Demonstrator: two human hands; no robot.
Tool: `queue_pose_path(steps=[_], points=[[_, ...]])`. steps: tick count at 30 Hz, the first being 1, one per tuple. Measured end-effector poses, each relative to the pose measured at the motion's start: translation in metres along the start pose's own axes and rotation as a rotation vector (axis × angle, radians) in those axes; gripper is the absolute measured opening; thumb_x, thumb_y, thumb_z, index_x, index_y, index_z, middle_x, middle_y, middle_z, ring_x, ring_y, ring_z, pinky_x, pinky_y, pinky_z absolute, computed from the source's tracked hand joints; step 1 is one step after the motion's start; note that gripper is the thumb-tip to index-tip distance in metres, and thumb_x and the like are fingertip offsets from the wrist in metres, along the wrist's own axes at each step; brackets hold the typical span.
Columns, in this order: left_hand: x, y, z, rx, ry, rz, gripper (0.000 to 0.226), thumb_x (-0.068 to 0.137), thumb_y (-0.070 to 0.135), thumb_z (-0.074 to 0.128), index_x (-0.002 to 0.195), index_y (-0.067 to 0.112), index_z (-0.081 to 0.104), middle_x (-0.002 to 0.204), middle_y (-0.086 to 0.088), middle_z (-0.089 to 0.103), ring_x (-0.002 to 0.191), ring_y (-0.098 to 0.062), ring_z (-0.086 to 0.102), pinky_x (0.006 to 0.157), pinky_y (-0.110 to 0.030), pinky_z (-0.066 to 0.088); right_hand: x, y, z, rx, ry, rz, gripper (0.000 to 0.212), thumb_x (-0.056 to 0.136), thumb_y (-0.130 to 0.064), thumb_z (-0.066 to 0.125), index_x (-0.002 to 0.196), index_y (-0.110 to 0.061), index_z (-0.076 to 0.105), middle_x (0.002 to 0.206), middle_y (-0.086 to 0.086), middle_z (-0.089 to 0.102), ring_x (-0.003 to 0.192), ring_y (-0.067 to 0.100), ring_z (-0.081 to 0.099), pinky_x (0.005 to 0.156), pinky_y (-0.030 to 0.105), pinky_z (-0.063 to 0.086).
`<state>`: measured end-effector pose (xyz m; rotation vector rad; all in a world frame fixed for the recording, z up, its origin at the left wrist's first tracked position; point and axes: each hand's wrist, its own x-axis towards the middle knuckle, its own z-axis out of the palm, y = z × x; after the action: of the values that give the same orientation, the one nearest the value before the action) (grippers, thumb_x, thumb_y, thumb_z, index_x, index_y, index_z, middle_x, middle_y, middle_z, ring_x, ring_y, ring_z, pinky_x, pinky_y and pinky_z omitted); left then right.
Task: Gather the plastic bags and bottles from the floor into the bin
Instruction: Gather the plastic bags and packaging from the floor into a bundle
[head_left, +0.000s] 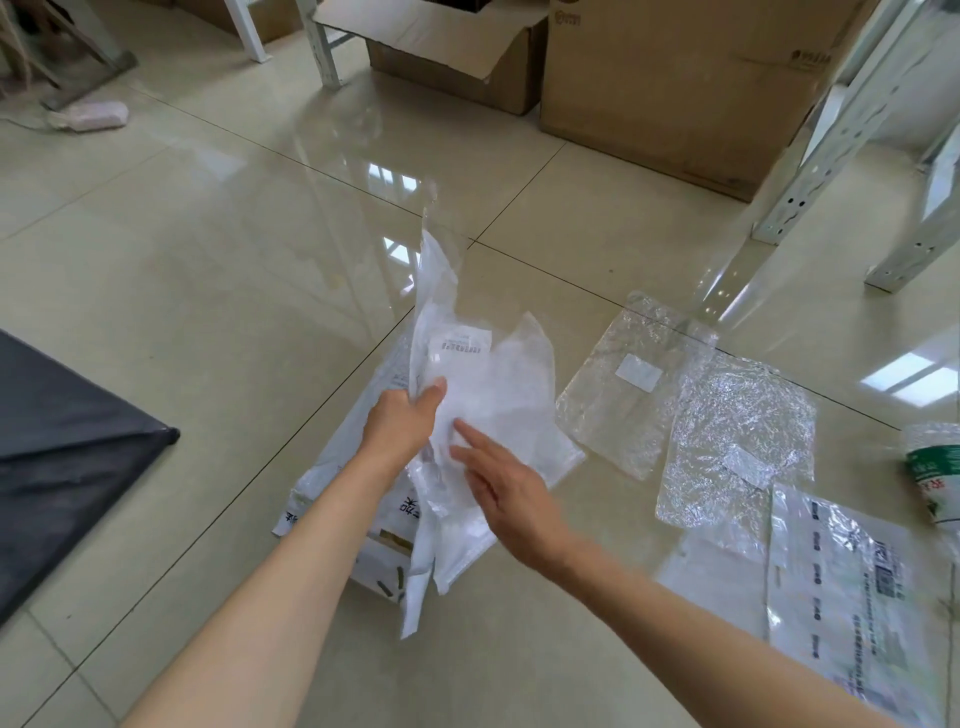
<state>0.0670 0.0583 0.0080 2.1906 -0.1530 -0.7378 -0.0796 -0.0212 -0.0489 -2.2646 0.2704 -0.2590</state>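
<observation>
My left hand (402, 421) is shut on a bunch of white and clear plastic bags (467, 374), lifted above the floor. My right hand (506, 491) is open, its fingers spread and touching the front of that bunch. A white printed bag (363, 545) hangs or lies under it. Three clear crinkled bags lie flat on the tiles to the right: one with a white label (623, 384), one shiny (737, 441), one printed with text (841, 587). A plastic bottle with a green and white label (935, 473) shows at the right edge. A black bin bag (62, 441) lies at the left.
Cardboard boxes (665, 88) stand at the back. White metal shelf legs (810, 171) rise at the right, and other white legs (322, 47) stand at the back. A pale bottle (93, 115) lies on the floor at the far left.
</observation>
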Motion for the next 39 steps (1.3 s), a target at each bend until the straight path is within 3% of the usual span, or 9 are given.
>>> queue_pose_path(steps=[3, 9, 15, 20, 23, 28, 31, 34, 39], points=[[-0.006, 0.002, -0.001, -0.009, -0.112, -0.047, 0.068, 0.069, 0.070, 0.060, 0.100, 0.011, 0.068, 0.091, -0.005, 0.073, 0.088, -0.026, 0.069, 0.086, -0.041, 0.056, -0.001, -0.013, -0.002, 0.028, -0.065, -0.065, 0.032, 0.103, -0.016, 0.038, 0.128, -0.015, 0.057, 0.155, -0.002, 0.037, 0.140, 0.013, 0.039, 0.109, 0.024, 0.038], [-0.001, -0.010, 0.004, 0.056, 0.026, -0.068, 0.034, 0.083, 0.025, 0.068, 0.107, 0.001, 0.067, 0.104, -0.017, 0.073, 0.097, -0.034, 0.069, 0.087, -0.042, 0.056, 0.003, -0.006, -0.011, -0.095, -0.282, -0.128, 0.040, 0.103, -0.032, 0.036, 0.139, -0.023, 0.050, 0.154, -0.007, 0.039, 0.143, 0.010, 0.033, 0.114, 0.026, 0.032], [0.004, -0.014, 0.007, 0.242, 0.107, 0.014, 0.034, 0.089, 0.026, 0.061, 0.099, -0.005, 0.066, 0.096, -0.021, 0.071, 0.087, -0.039, 0.068, 0.078, -0.046, 0.058, 0.013, 0.061, -0.045, -0.308, 0.151, 0.394, 0.037, 0.099, -0.029, 0.046, 0.132, -0.012, 0.052, 0.138, 0.011, 0.053, 0.126, 0.032, 0.049, 0.098, 0.043, 0.042], [0.006, -0.012, 0.011, 0.350, 0.139, 0.087, 0.030, 0.091, 0.026, 0.059, 0.089, -0.003, 0.065, 0.097, -0.021, 0.071, 0.089, -0.038, 0.066, 0.069, -0.035, 0.047, 0.030, 0.115, -0.063, -0.550, -0.184, 0.754, 0.087, 0.087, -0.044, 0.058, 0.151, -0.011, 0.011, 0.156, 0.022, 0.016, 0.143, 0.041, 0.020, 0.107, 0.057, 0.034], [0.008, -0.012, 0.012, 0.366, 0.143, 0.101, 0.027, 0.092, 0.026, 0.059, 0.092, -0.001, 0.066, 0.099, -0.020, 0.071, 0.091, -0.038, 0.066, 0.072, -0.036, 0.049, 0.035, 0.121, -0.058, -0.637, -0.234, 0.730, 0.088, 0.084, -0.050, 0.060, 0.148, -0.009, 0.017, 0.143, 0.021, 0.031, 0.131, 0.040, 0.035, 0.094, 0.053, 0.043], [0.007, -0.011, 0.012, 0.352, 0.140, 0.094, 0.030, 0.091, 0.026, 0.060, 0.099, -0.002, 0.066, 0.104, -0.020, 0.071, 0.094, -0.038, 0.066, 0.078, -0.042, 0.054, 0.029, 0.116, -0.061, -0.822, -0.121, 0.619, 0.034, 0.089, -0.003, 0.053, 0.122, -0.006, 0.052, 0.124, 0.013, 0.049, 0.113, 0.032, 0.051, 0.082, 0.040, 0.050], [0.005, -0.010, 0.013, 0.316, 0.119, 0.072, 0.031, 0.090, 0.027, 0.060, 0.100, -0.001, 0.066, 0.103, -0.019, 0.070, 0.094, -0.037, 0.066, 0.082, -0.045, 0.056, 0.023, 0.106, -0.065, -0.551, 0.055, 0.623, 0.042, 0.090, 0.001, 0.045, 0.128, -0.012, 0.057, 0.128, 0.013, 0.053, 0.112, 0.033, 0.055, 0.082, 0.040, 0.049], [0.003, -0.008, 0.013, 0.238, 0.086, 0.027, 0.032, 0.088, 0.028, 0.060, 0.103, 0.000, 0.066, 0.102, -0.018, 0.071, 0.094, -0.037, 0.067, 0.084, -0.046, 0.056, 0.017, 0.073, -0.050, -0.323, 0.182, 0.359, 0.063, 0.088, 0.004, 0.041, 0.145, -0.023, 0.043, 0.152, 0.005, 0.041, 0.130, 0.029, 0.048, 0.098, 0.039, 0.045], [-0.002, -0.002, 0.015, -0.034, -0.011, -0.072, 0.039, 0.086, 0.037, 0.061, 0.109, 0.005, 0.068, 0.103, -0.014, 0.073, 0.096, -0.033, 0.070, 0.089, -0.046, 0.056, 0.000, 0.017, -0.021, -0.106, -0.027, 0.107, 0.067, 0.090, 0.004, 0.035, 0.147, -0.030, 0.037, 0.158, -0.001, 0.031, 0.143, 0.020, 0.035, 0.112, 0.035, 0.037]])
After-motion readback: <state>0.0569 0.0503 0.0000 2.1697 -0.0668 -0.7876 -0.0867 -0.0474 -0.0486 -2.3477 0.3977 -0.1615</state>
